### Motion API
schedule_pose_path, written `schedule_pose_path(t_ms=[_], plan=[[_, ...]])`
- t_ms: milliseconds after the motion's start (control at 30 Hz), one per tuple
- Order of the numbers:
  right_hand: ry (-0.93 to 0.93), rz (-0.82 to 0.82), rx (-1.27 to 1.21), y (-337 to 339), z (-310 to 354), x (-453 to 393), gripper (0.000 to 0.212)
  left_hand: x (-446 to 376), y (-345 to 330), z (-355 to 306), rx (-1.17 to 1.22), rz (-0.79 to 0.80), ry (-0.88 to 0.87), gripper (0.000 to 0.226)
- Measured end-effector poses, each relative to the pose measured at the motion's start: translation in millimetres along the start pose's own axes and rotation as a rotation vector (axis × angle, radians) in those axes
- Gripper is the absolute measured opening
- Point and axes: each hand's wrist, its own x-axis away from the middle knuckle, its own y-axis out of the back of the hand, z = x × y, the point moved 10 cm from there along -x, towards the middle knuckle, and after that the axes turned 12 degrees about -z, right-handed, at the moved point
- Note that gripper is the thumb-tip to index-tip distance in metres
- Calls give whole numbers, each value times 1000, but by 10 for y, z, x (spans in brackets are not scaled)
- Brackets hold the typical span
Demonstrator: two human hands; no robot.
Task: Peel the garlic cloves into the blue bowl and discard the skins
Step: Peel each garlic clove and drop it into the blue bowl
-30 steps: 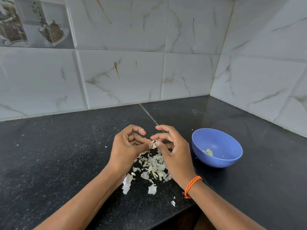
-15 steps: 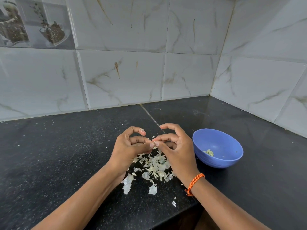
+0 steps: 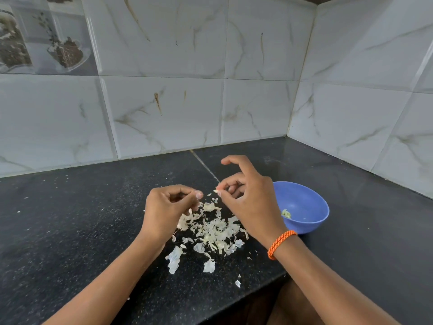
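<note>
Black speckled stone forms the bench [image 3: 70, 231], and the blue bowl [image 3: 304, 207] sits on it with a few peeled garlic cloves [image 3: 286, 213] low against its near wall. Just left of the bowl lies a loose heap of papery skins [image 3: 210, 231], with larger flakes trailing toward the bench's front edge. Above that heap, the right hand [image 3: 248, 202], nearest the bowl, pinches a small pale scrap [image 3: 216, 191] between thumb and forefinger, its other fingers curled and lifted. The left hand [image 3: 166, 207], farther from the bowl, has its fingers curled inward with the thumb tip showing; whether a clove sits inside cannot be told. The step looks like stripping skin from a clove. Doing it well probably means letting the scrap fall onto the heap, not toward the bowl, and keeping any bare clove clear of the skins until it goes over the bowl's rim.
</note>
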Motion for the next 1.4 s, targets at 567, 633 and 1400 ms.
schedule_pose_path(t_ms=[567, 633, 1400], plan=[[-157, -13, 659, 933, -783, -61, 25, 37, 9, -75, -274, 28, -212, 25], [-136, 15, 752, 928, -786, -51, 27, 44, 22, -84, -273, 25, -208, 21], [57, 538, 1026, -262, -541, 619, 34, -19, -25, 53, -333, 44, -199, 26]])
